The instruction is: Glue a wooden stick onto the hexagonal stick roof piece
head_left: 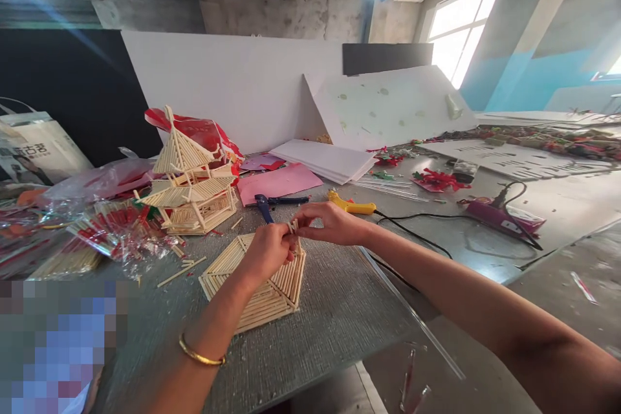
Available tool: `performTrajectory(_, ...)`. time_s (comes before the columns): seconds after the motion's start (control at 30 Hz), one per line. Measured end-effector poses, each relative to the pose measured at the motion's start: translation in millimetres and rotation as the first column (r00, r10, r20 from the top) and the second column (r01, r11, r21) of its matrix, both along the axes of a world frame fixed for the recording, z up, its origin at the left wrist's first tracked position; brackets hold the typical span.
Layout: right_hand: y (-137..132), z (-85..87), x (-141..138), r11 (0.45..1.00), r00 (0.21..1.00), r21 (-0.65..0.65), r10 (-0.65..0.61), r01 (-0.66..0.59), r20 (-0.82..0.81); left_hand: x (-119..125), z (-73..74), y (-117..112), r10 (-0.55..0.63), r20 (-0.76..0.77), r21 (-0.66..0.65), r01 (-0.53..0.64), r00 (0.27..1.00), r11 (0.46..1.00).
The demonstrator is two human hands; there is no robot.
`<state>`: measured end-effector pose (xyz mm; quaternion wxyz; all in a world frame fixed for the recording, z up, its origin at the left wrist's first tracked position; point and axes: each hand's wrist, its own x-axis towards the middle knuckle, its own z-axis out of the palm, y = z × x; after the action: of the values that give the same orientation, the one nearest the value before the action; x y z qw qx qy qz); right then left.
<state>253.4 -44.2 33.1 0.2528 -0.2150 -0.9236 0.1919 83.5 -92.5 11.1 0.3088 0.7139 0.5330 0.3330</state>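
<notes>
Grey table (339, 310) fills the lower frame. Upper left of centre: stick pagoda (191, 178), tiered, upright. At centre: flat stick panel (257, 284), fan-shaped, lying on the table, partly under the left forearm. Behind it: yellow glue gun (352, 206) and blue pliers (264, 206), both lying apart from the hands. Left hand (266, 249) and right hand (330, 223) meet at the panel's apex, fingertips pressed together on a short stick piece (292, 227). Judgement: seating it well calls for steady paired pressure and alignment with neighbouring sticks. Whether the piece touches the panel cannot be told; fingers hide the joint. Lower left is blurred out.
</notes>
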Motion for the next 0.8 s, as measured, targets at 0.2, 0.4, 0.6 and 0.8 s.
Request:
performTrajectory(0.2, 1.5, 2.7, 3.2, 0.984, 0.999, 0.173, 0.049, -0.052, 0.021, 2.8, 0.3, 1.8, -0.033, 0.014, -0.045, 0.034, 0.999, 0.998)
performTrajectory(0.4, -2.1, 4.8, 3.0, 0.97, 0.998, 0.241, 0.009, -0.023, 0.059, 2.6, 1.1, 3.1, -0.042, 0.0, -0.063, 0.042, 0.999, 0.997)
performTrajectory(0.6, -2.3, 3.0, 0.0, 0.972, 0.998, 0.233, -0.035, 0.022, 0.05, 0.0, -1.6, 9.2, -0.099, 0.039, -0.118, 0.103, 0.994, 0.988)
performTrajectory(0.8, -1.8, -0.1, -1.8, 0.973, 0.999, 0.23, -0.042, 0.033, 0.033, -2.4, -4.9, 12.1, -0.146, 0.043, -0.094, 0.15, 0.988, 0.984)
